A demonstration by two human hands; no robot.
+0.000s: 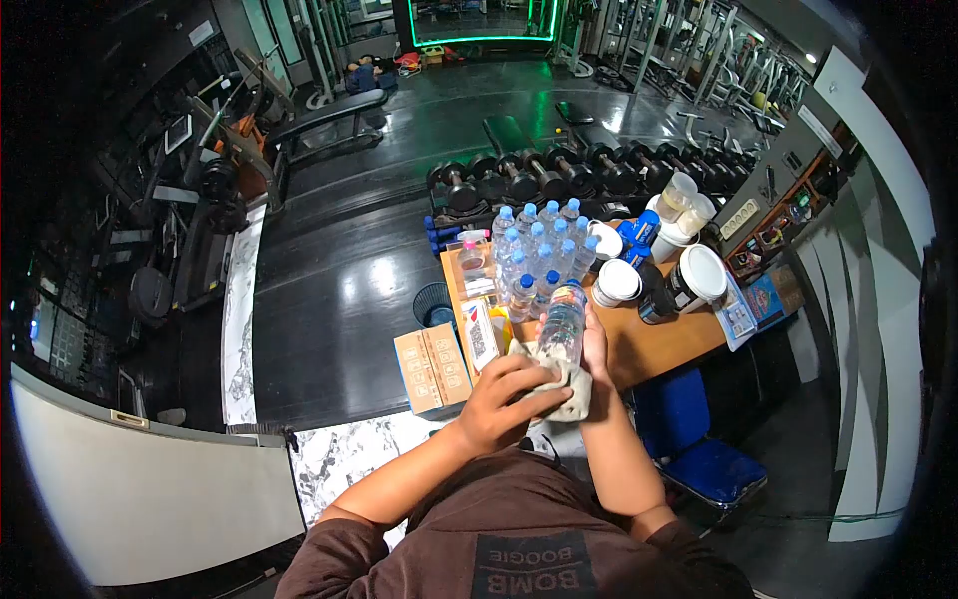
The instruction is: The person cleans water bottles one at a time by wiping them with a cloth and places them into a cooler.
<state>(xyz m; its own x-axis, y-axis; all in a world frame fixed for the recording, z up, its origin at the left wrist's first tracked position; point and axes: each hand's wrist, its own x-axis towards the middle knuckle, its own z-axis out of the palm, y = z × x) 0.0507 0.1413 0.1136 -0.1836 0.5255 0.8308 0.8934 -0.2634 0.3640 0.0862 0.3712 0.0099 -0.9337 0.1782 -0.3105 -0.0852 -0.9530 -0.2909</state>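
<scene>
A clear plastic water bottle [562, 324] is tilted in front of my chest, its capped end toward the table. My right hand [596, 347] is closed around the bottle's side. Against its lower end, my left hand [506, 399] presses a pale, crumpled cloth [574, 391], fingers bent over it. The cloth covers the bottle's base. Just beyond, several blue-capped water bottles [539, 245] stand upright in a tight group on the wooden table [649, 344].
White-lidded tubs [699, 275] and blue containers [639, 232] stand at the table's right. A cardboard box [431, 367] and dark wire bin [433, 303] are left of it. A blue chair [704, 449] sits at right. Behind the table runs a dumbbell rack [539, 180].
</scene>
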